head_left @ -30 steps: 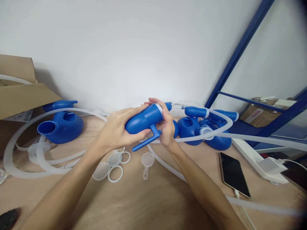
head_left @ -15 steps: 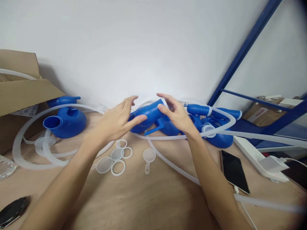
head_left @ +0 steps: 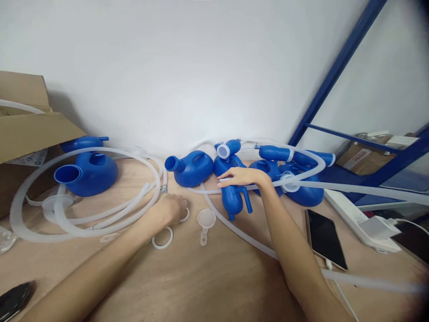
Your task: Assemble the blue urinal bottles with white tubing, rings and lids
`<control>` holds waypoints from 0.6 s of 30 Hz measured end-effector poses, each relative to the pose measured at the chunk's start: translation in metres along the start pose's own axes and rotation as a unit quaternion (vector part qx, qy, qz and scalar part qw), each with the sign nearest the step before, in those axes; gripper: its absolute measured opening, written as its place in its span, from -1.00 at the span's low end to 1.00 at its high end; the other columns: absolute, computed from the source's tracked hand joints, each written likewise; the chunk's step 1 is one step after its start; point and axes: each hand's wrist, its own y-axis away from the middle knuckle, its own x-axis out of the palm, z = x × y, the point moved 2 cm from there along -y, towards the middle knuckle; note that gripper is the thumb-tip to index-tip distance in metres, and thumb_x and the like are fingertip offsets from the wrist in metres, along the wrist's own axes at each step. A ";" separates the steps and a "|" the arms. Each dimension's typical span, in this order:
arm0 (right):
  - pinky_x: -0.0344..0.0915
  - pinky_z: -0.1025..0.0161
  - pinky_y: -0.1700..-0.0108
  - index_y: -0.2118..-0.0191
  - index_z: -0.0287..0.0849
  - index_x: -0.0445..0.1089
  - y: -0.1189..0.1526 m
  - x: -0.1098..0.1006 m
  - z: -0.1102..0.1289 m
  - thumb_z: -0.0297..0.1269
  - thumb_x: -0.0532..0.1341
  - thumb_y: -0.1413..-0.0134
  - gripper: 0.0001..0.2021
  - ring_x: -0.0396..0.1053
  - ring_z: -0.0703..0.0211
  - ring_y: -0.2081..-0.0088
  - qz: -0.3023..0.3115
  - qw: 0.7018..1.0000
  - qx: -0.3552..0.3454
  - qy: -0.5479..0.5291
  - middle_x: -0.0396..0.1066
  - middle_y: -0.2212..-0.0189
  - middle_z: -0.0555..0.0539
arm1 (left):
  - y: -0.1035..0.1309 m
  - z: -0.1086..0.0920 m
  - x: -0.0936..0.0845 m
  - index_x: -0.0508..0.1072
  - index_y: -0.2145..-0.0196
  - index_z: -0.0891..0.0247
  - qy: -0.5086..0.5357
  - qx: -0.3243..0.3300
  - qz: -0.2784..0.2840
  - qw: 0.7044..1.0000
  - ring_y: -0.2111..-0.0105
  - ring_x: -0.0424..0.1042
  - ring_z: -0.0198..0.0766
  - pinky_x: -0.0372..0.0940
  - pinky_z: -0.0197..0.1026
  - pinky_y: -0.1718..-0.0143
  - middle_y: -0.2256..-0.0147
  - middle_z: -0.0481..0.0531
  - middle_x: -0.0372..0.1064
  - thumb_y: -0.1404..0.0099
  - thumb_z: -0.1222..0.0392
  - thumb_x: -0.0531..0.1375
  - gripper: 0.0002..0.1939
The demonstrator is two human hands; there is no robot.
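Note:
My right hand [head_left: 241, 176] grips the rim end of a blue plastic neck piece with a handle [head_left: 232, 202], its narrow end pointing down over the table. My left hand [head_left: 170, 209] is closed low over the group of translucent caps and white rings; whatever its fingers pinch is hidden under them. A white ring [head_left: 162, 238] lies just in front of that hand, and another ring [head_left: 185, 215] shows by its fingertips. To the right lies a round translucent cap with a tab [head_left: 207, 219]. Behind the hands stands a blue jug with an open mouth [head_left: 194, 169].
Another blue jug [head_left: 97, 173] stands left, amid coiled translucent hose [head_left: 20, 210]. Several blue jugs with hoses line the wall at right, beside a power strip [head_left: 362, 219] and a phone [head_left: 326, 239]. A cardboard box [head_left: 30, 134] is far left; a black object [head_left: 15, 299] lies nearer.
My left hand has dropped from beside the blue neck piece to the caps and rings. My right hand has lowered and turned the neck piece, so its narrow end points down.

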 end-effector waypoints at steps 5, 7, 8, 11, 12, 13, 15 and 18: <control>0.39 -0.01 -0.23 -0.45 -0.15 0.25 -0.023 0.018 0.002 0.18 0.36 -0.13 -0.13 0.46 -0.25 -0.20 -0.025 0.999 0.012 0.031 0.47 -0.24 -0.26 | 0.005 0.000 -0.016 0.62 0.04 0.26 -0.029 0.018 0.074 0.997 0.04 0.59 0.24 0.48 0.06 0.10 -0.08 0.37 0.50 -0.11 0.27 0.37 -0.60; 0.37 0.00 -0.23 -0.47 -0.13 0.21 -0.025 0.022 0.010 0.09 0.40 -0.12 -0.13 0.43 -0.26 -0.23 -0.050 0.997 0.008 0.056 0.44 -0.25 -0.27 | 0.006 -0.001 -0.020 0.61 -0.01 0.22 -0.027 0.025 0.087 0.996 0.00 0.58 0.24 0.48 0.07 0.07 -0.14 0.33 0.46 -0.14 0.19 0.40 -0.56; 0.35 -0.01 -0.24 -0.47 -0.09 0.21 -0.024 0.023 0.015 0.05 0.42 -0.12 -0.14 0.42 -0.27 -0.24 -0.062 0.996 0.006 0.071 0.44 -0.26 -0.26 | 0.006 -0.002 -0.020 0.58 -0.05 0.18 -0.024 0.028 0.090 0.995 -0.03 0.56 0.23 0.47 0.07 0.04 -0.17 0.31 0.44 -0.14 0.15 0.41 -0.51; 0.33 -0.05 -0.24 -0.48 0.02 0.19 -0.022 0.028 0.031 -0.01 0.43 -0.12 -0.15 0.38 -0.31 -0.27 -0.071 0.992 -0.007 0.100 0.42 -0.27 -0.23 | 0.006 -0.004 -0.019 0.44 -0.25 0.07 -0.014 0.037 0.089 0.995 -0.14 0.50 0.23 0.44 0.08 -0.06 -0.28 0.25 0.34 -0.14 0.12 0.43 -0.29; 0.33 -0.08 -0.25 -0.49 0.02 0.16 -0.022 0.031 0.036 -0.02 0.44 -0.12 -0.13 0.36 -0.33 -0.29 -0.067 0.992 -0.016 0.103 0.39 -0.29 -0.25 | 0.005 -0.005 -0.017 0.38 -0.31 0.05 -0.011 0.039 0.087 0.995 -0.16 0.48 0.22 0.43 0.09 -0.07 -0.30 0.25 0.32 -0.15 0.13 0.42 -0.23; 0.32 -0.11 -0.26 -0.51 0.01 0.11 -0.024 0.035 0.040 -0.02 0.44 -0.10 -0.09 0.33 -0.35 -0.31 -0.066 0.992 -0.024 0.103 0.34 -0.33 -0.27 | 0.004 -0.005 -0.016 0.32 -0.35 0.05 -0.009 0.040 0.083 0.996 -0.17 0.48 0.23 0.43 0.10 -0.08 -0.30 0.26 0.32 -0.17 0.15 0.40 -0.19; 0.27 -0.22 -0.31 -0.55 -0.01 -0.01 -0.030 0.043 0.043 -0.05 0.49 -0.03 0.05 0.18 -0.42 -0.41 -0.075 0.992 -0.037 0.094 0.13 -0.45 -0.34 | 0.002 -0.004 -0.014 0.25 -0.40 0.03 -0.003 0.046 0.075 0.996 -0.17 0.48 0.23 0.43 0.11 -0.07 -0.29 0.25 0.34 -0.19 0.20 0.38 -0.15; 0.08 -0.39 -0.40 -0.58 0.01 -0.20 -0.045 0.057 0.041 -0.18 0.55 0.11 0.24 -0.24 -0.47 -0.55 -0.090 0.991 -0.068 0.069 -0.34 -0.58 -0.35 | 0.000 -0.002 -0.012 0.30 -0.38 -0.06 0.009 0.066 0.056 0.996 -0.16 0.49 0.21 0.42 0.11 -0.08 -0.27 0.20 0.37 -0.21 0.24 0.36 -0.20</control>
